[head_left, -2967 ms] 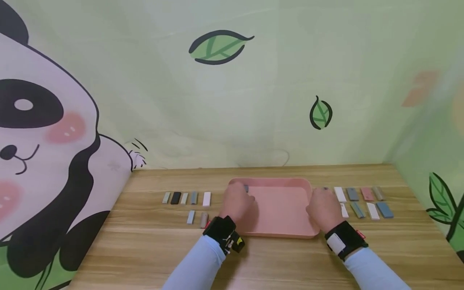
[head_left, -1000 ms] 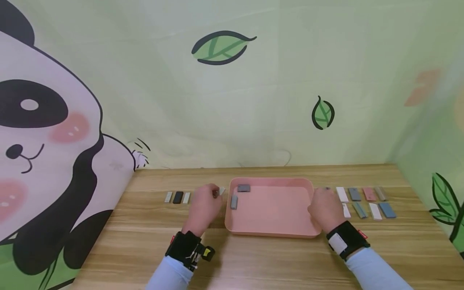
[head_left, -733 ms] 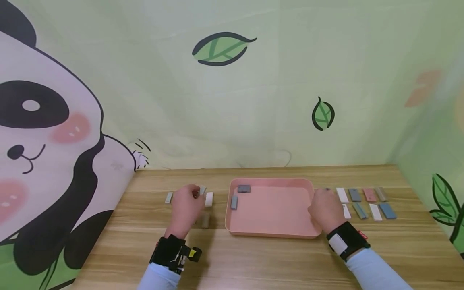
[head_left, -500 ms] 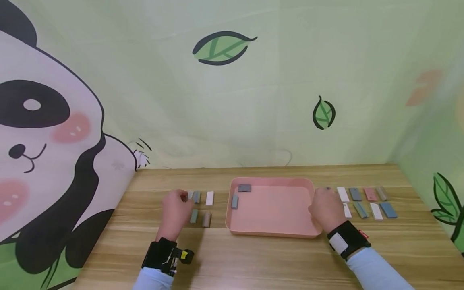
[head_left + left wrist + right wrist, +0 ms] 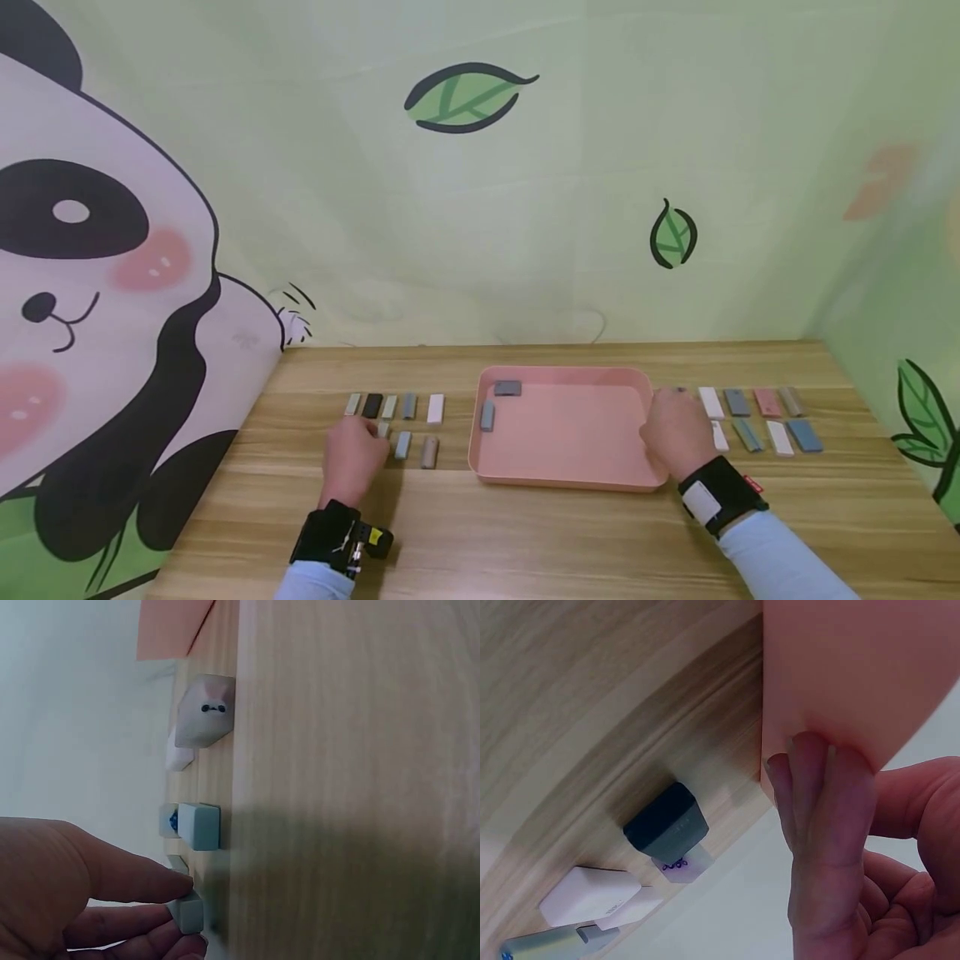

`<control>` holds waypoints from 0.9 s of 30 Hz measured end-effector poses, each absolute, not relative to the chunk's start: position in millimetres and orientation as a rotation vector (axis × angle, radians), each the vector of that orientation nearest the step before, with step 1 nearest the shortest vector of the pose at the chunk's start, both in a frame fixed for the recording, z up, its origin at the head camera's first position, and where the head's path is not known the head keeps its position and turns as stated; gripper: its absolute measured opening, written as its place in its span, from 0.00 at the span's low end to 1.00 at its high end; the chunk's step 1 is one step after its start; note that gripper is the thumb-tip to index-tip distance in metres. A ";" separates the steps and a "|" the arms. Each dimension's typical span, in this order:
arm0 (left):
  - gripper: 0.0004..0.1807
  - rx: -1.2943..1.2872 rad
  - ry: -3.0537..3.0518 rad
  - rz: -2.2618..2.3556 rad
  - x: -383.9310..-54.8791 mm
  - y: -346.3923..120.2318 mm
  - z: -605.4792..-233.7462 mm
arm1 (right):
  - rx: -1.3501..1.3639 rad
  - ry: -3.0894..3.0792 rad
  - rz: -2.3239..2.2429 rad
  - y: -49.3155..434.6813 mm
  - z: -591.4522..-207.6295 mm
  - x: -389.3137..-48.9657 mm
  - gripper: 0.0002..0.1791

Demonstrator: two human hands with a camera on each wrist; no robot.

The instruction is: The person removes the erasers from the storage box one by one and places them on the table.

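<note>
My left hand [image 5: 354,454] is at the near row of small blocks on the left. Its thumb and fingers pinch a pale grey-green block [image 5: 189,912], seen end-on in the left wrist view. Beside it stand a light blue block [image 5: 403,445] and a brownish block [image 5: 429,452], which shows a small animal face in the left wrist view. My right hand [image 5: 677,435] holds the right side of the pink tray [image 5: 570,482], several fingers lying along its outer wall [image 5: 832,667]. Inside the tray are a dark grey block [image 5: 507,388] and a blue-grey block [image 5: 487,416].
Behind the left hand, a far row has a black block [image 5: 372,406], a white block [image 5: 436,409] and several others. Two rows of blocks lie right of the tray, among them a pink block [image 5: 767,402] and a blue block [image 5: 806,436]. A printed cloth [image 5: 570,208] rises behind the wooden table.
My left hand has left the tray's left side, moved left over the far row and come down to the near row. Two blocks now show in the tray. My right hand stays put.
</note>
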State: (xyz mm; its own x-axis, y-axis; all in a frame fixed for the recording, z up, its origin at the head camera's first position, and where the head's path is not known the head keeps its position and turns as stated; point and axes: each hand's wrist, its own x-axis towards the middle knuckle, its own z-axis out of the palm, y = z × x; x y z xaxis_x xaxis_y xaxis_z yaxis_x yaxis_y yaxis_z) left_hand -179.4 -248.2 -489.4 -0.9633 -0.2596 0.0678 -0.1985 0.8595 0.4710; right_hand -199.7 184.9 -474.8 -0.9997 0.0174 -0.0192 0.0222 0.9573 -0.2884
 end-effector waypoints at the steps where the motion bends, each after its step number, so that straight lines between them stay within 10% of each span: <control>1: 0.05 0.364 -2.909 -0.702 -179.3 -248.6 -490.6 | 0.033 3.091 -0.459 184.9 -474.5 -199.6 0.11; 21: 0.05 0.310 -2.988 -0.603 -185.2 -220.6 -466.9 | 0.070 2.962 -0.582 187.8 -467.6 -201.6 0.06; 27: 0.28 0.131 -3.000 -0.610 -192.2 -186.0 -445.2 | 0.069 2.922 -0.630 190.2 -466.8 -201.8 0.06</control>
